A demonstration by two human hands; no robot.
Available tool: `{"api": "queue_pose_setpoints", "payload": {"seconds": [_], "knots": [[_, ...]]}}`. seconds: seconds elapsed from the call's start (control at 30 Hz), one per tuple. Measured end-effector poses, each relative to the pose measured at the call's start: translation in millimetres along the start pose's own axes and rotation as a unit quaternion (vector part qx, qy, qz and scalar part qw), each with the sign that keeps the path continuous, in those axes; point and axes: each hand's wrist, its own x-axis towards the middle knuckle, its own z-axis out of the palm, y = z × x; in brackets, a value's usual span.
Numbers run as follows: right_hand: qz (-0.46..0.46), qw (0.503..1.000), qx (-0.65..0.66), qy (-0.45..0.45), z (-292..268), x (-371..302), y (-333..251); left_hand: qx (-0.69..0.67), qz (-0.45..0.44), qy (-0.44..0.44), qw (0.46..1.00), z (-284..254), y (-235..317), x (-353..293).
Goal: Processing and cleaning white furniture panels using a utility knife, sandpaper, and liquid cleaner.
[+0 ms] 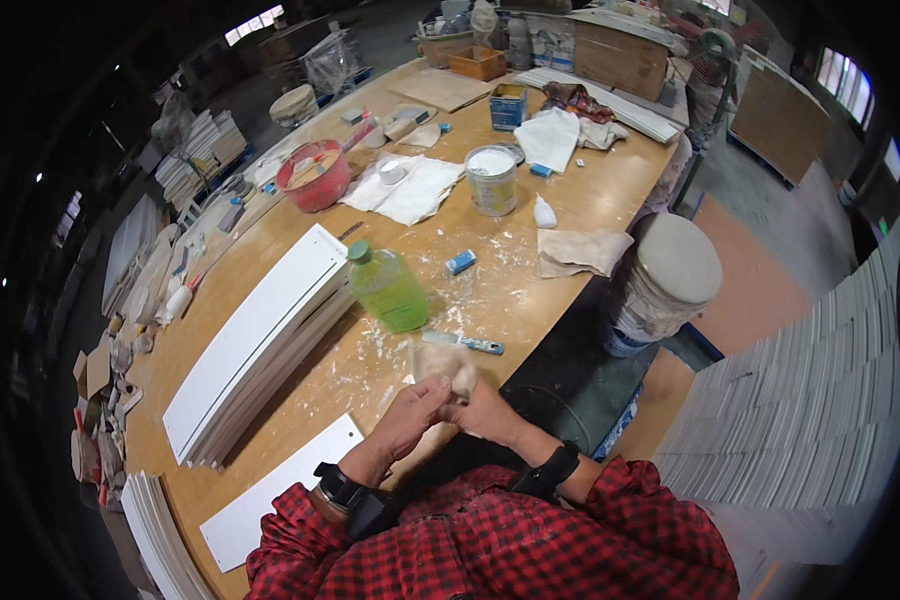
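Observation:
Both of my hands meet at the near edge of the wooden table, closed on a crumpled beige cloth [448,366]. My left hand [416,412] grips it from the left, and my right hand [485,410] presses in from the other side; some fingers are hidden. Just beyond the cloth lies a putty knife [465,342] with a blue handle. A clear bottle of green liquid [388,290] stands past it. To the left of my hands a white panel [282,492] lies flat, and a stack of curved white panels [260,340] sits farther off.
Farther back stand an open tub of white paste [492,180], a red bucket [313,176] and a blue can [508,106]. White cloths [406,190] and a small blue block [460,262] lie about. A covered bucket [670,270] stands right of the table; stacked panels [800,390] fill the lower right.

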Motion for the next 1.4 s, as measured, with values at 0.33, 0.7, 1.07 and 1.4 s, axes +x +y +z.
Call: {"api": "queue_pose_setpoints", "payload": {"seconds": [0.33,0.7,1.07,1.4], "knots": [[0.12,0.963,0.242,0.02,-94,-42,3,0.566,0.287,0.343,0.693,-146,58,67],[0.137,0.923,0.354,0.057,-135,-112,17,0.244,0.275,0.091,0.925,-123,64,141],[0.072,0.893,0.439,0.066,-121,-77,8,0.663,0.38,0.048,0.644,15,60,41],[0.129,0.879,0.459,-0.004,-95,-35,7,0.841,0.312,0.039,0.44,44,64,8]]}}
